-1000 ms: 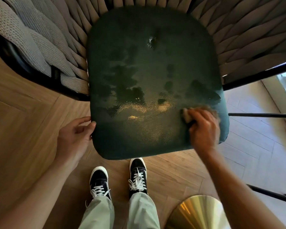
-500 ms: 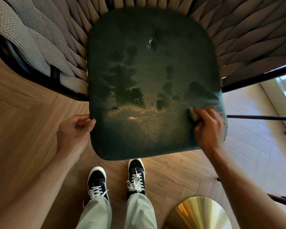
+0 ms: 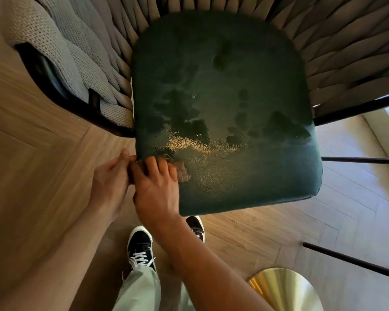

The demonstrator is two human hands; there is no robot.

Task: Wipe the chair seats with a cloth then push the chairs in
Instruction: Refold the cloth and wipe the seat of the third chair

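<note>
You are in the wiping step. Your right hand presses a small brownish cloth flat onto the dark green seat cushion at its front-left corner, fingers spread over the cloth and slightly curled, with part of the cloth showing beyond the fingertips. Your left hand lies at the seat's left edge, just beside the right hand, fingertips touching the cushion rim; its grip is partly hidden by the right hand, so you cannot tell whether it clasps the edge or only steadies it. Dark damp patches cover the middle of the seat, and a glossy band crosses the front half.

The chair's woven rope back wraps the rear and sides of the seat, and the chair stands pulled out on the wooden floor, your two sneakers just in front of it. A round brass base shows at the lower right.

Judged from this, the next move calls for further strokes over the rear of the seat, then pushing the chair in.

No brand, label or legible writing is visible.
</note>
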